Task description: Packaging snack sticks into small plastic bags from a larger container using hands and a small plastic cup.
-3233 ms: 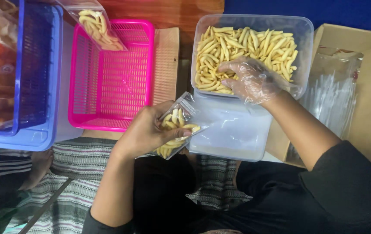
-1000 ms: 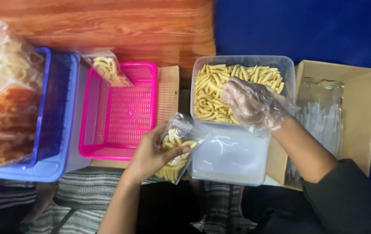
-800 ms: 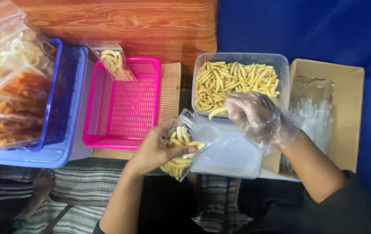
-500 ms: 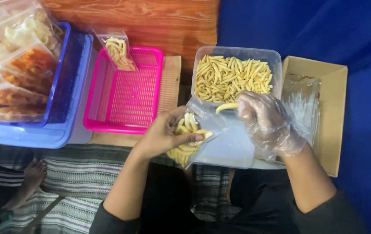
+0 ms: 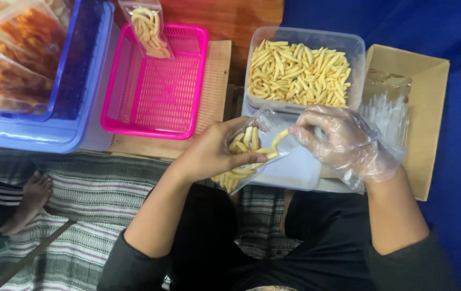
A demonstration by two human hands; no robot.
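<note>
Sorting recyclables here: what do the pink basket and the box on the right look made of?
Pink basket: seemingly moulded plastic, glossy, with a fine open grid. Box: apparently plain brown cardboard, matt, with a folded flap.

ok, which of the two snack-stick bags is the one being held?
The small clear bag in the left hand, in front of the tub. The other bag of sticks leans untouched in the pink basket.

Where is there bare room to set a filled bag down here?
Most of the pink basket floor is free; one filled bag leans at its far wall. The blue basket is packed, the clear tub full of snack sticks.
</note>
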